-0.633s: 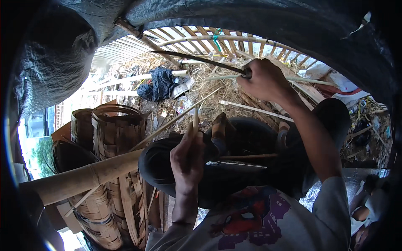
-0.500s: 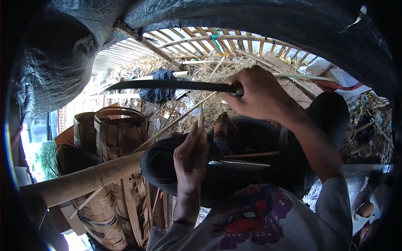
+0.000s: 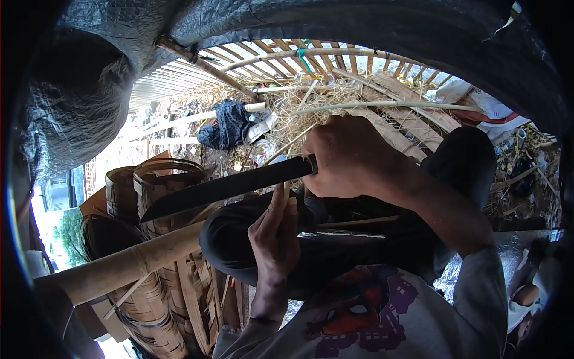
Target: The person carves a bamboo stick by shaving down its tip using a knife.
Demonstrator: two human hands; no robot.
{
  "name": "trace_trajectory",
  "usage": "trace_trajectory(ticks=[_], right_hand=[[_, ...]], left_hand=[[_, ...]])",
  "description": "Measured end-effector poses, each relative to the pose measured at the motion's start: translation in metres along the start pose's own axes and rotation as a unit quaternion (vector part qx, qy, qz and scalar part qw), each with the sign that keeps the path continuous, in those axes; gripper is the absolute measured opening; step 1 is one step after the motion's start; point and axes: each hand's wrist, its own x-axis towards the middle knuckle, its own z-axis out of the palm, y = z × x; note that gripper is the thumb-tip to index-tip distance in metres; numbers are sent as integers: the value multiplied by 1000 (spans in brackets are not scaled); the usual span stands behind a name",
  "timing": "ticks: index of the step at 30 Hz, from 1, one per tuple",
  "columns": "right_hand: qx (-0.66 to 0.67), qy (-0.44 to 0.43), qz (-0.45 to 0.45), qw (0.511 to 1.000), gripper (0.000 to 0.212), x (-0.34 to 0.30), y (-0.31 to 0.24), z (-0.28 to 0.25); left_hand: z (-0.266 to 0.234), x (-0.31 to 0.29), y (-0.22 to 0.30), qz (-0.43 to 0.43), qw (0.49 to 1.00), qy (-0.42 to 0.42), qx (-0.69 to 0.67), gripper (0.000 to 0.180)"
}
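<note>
My right hand (image 3: 350, 157) is closed round the handle of a long dark machete (image 3: 230, 188). Its blade points left and slants down toward the tip, passing just above my left hand. With fingers pinched upright, my left hand (image 3: 275, 236) grips a pale bamboo strip (image 3: 286, 190). Only the strip's upper end shows between thumb and fingers, close beneath the blade. Whether blade and strip touch, I cannot tell. Both hands are over my lap, above my dark trousers.
A thick bamboo pole (image 3: 128, 257) crosses at the left by my knee. Woven bamboo baskets (image 3: 164, 203) stand around it. Ahead lie straw, litter and a dark blue cloth bundle (image 3: 224, 125) before a slatted bamboo fence (image 3: 275, 57). Dark plastic sheeting (image 3: 382, 27) hangs overhead.
The machete has come down and nearer to my left hand, its tip now tilted lower. My right hand has moved down and slightly left. The left hand keeps its grip on the strip.
</note>
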Motion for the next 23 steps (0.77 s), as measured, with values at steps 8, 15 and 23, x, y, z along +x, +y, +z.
trace_trajectory(ticks=[8, 15, 23], right_hand=[[77, 48, 167, 982, 29, 27, 77, 17], [498, -50, -5, 865, 24, -6, 28, -12], [515, -44, -70, 853, 32, -9, 23, -3]], left_hand=[[-3, 8, 1, -85, 985, 23, -145, 36], [-8, 2, 12, -151, 929, -28, -336, 33], [-6, 3, 14, -181, 901, -78, -387, 40]])
